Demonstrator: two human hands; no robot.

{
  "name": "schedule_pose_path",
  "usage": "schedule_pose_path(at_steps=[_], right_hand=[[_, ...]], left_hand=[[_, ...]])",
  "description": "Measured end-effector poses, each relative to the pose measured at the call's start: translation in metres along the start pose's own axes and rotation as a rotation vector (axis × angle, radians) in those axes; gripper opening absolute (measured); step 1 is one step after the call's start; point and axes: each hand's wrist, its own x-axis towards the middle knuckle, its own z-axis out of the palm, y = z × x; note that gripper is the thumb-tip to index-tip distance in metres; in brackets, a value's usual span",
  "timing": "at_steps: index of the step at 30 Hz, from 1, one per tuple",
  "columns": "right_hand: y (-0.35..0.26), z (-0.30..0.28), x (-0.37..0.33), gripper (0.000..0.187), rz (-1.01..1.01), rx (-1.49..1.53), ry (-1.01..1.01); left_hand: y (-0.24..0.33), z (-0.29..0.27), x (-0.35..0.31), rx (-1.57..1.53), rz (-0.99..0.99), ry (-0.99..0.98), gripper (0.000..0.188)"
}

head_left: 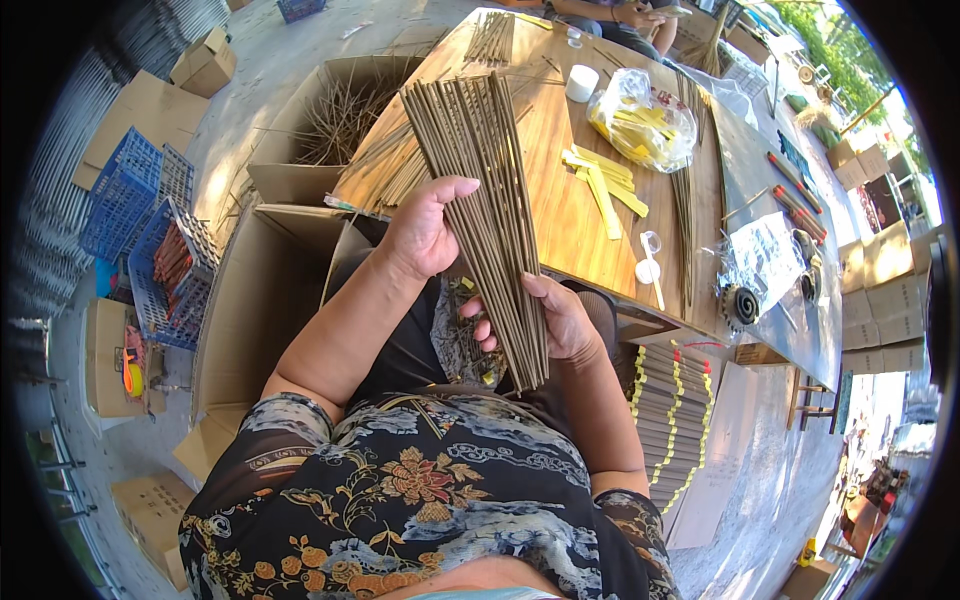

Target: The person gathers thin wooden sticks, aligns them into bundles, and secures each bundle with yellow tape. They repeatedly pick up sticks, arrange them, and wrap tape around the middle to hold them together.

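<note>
A bundle of thin brown sticks (480, 200) slants in front of me, its upper end fanned out over the table and its lower end near my lap. My left hand (428, 230) grips the bundle's left side around mid-height, thumb laid across the front. Lower down, my right hand (556, 315) is wrapped round the bundle near its bottom end, with the thumb in front and fingertips showing at the left. More loose brown sticks (393, 178) lie on the wooden table (560, 235) behind my left hand.
Yellow strips (605, 190), a plastic bag (645, 120) and a white tape roll (581, 83) rest on the table. An open carton (290, 150) holds scattered sticks. Blue crates (130, 190) stand left. Tied stick bundles (670, 410) lie low right. Another person (640, 15) sits across.
</note>
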Motion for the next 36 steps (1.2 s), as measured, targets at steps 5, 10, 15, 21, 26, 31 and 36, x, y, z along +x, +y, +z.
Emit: schedule_pose_path(at_steps=[5, 10, 15, 21, 26, 31, 36], right_hand=[[-0.001, -0.002, 0.001, 0.051, 0.007, 0.035, -0.011], [-0.003, -0.001, 0.000, 0.047, -0.011, 0.035, -0.011], [-0.007, 0.004, -0.001, 0.033, -0.037, -0.124, 0.010], [-0.007, 0.002, 0.002, 0.030, -0.007, -0.298, 0.049], [-0.038, 0.000, 0.020, 0.030, -0.117, -0.615, 0.123], [-0.084, 0.001, 0.043, 0.018, -0.345, -0.875, 0.322], [-0.105, -0.031, 0.057, 0.015, -0.256, -0.885, 0.395]], left_hand=[[-0.001, -0.004, 0.003, 0.032, 0.006, 0.061, 0.031], [-0.001, -0.001, 0.004, 0.031, -0.008, 0.058, 0.033], [0.000, -0.007, 0.005, 0.012, 0.011, 0.031, 0.033], [-0.003, 0.021, 0.008, 0.158, 0.030, 0.013, 0.034], [0.011, 0.057, 0.033, 0.440, 0.149, -0.142, 0.031], [0.018, 0.091, 0.064, 0.645, 0.323, -0.280, 0.029], [0.008, 0.078, 0.088, 0.759, 0.323, -0.268, 0.037]])
